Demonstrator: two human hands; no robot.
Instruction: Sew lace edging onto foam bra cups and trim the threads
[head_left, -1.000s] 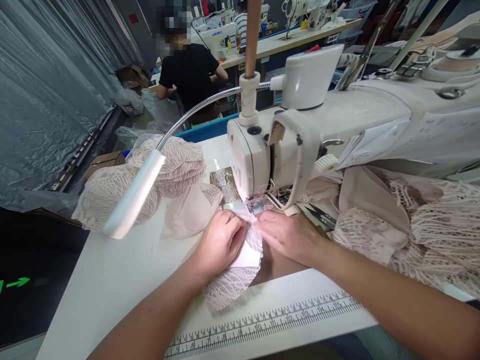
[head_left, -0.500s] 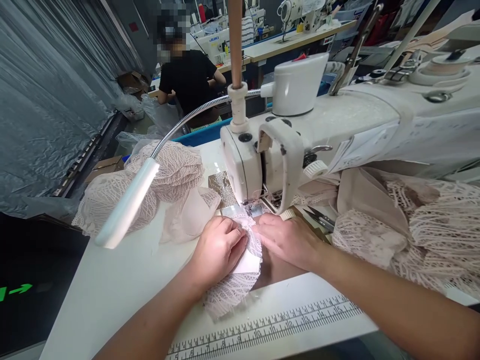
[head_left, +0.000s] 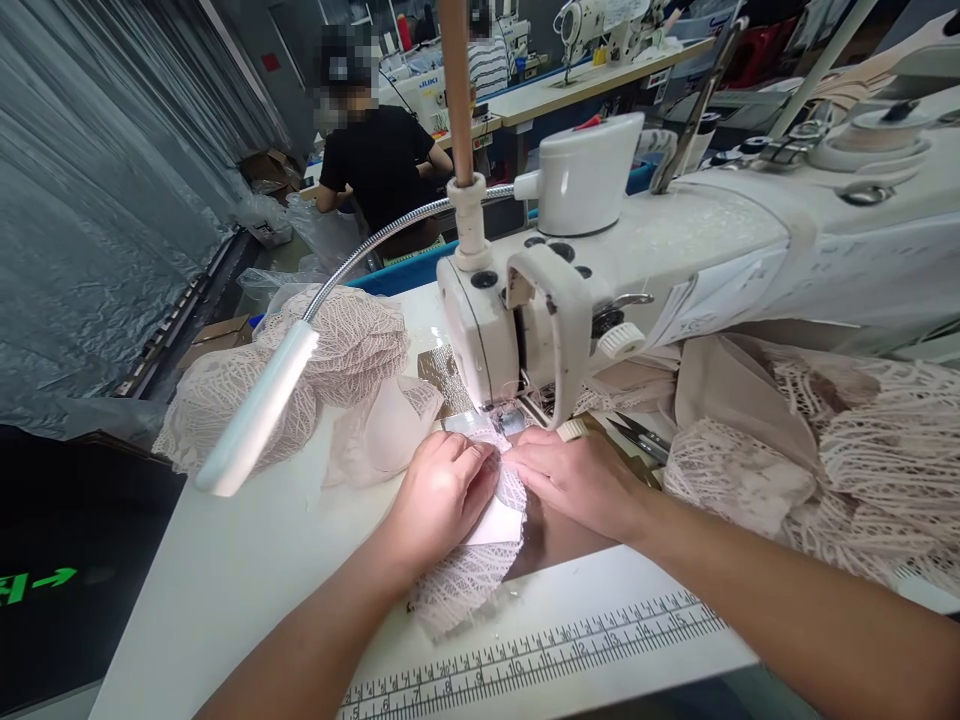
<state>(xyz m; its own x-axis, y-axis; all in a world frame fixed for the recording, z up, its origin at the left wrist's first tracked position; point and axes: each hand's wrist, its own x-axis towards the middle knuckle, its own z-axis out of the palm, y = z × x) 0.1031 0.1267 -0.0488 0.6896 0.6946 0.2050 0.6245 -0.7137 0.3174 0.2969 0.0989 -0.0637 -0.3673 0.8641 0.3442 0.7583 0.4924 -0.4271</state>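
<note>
My left hand (head_left: 442, 492) has its fingers curled down on a piece of pale pink lace fabric (head_left: 465, 575) just in front of the presser foot (head_left: 511, 420) of a white sewing machine (head_left: 637, 270). My right hand (head_left: 577, 478) lies on the same lace from the right, fingers pressed together on it, fingertips near the needle. The lace hangs toward me over the table edge.
A gooseneck lamp (head_left: 259, 410) reaches over a heap of lace (head_left: 300, 385) at the left. More lace and beige cloth (head_left: 810, 450) are piled at the right, with thread snips (head_left: 641, 433) beside them. A printed ruler (head_left: 540, 650) runs along the table's front edge. Another person (head_left: 375, 150) sits behind.
The view has shifted slightly. Both hands stay on the lace at the presser foot, with almost no movement.
</note>
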